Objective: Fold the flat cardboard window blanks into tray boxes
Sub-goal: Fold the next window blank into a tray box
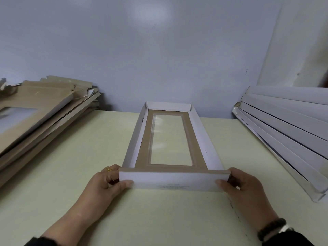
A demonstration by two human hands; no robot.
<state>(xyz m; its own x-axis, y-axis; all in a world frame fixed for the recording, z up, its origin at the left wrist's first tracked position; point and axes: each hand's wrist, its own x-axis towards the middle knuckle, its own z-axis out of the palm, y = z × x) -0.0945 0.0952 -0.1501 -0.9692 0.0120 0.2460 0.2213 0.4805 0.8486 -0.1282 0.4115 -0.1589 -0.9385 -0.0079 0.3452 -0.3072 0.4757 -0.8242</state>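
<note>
Head camera gives me the only view: a long white cardboard tray box with a brown inner frame and a clear rectangular window (170, 139) lies lengthwise on the pale yellow-green table (88, 157), its far end near the grey-blue wall (159, 50). Both long side walls and the far end wall stand up. I see my left hand (108, 183) gripping the near-left corner, thumb pressed on the outer face of the white near end flap (174, 181) and fingers curled behind it; a gold ring (108, 169) shows on one finger. My right hand (243, 185) holds the near-right corner the same way, thumb on the flap's face. A dark wristband (273, 229) sits on the right wrist. At left lies a slumped stack of flat brown window blanks (44, 110); at right, a leaning row of folded white boxes (287, 132).
</note>
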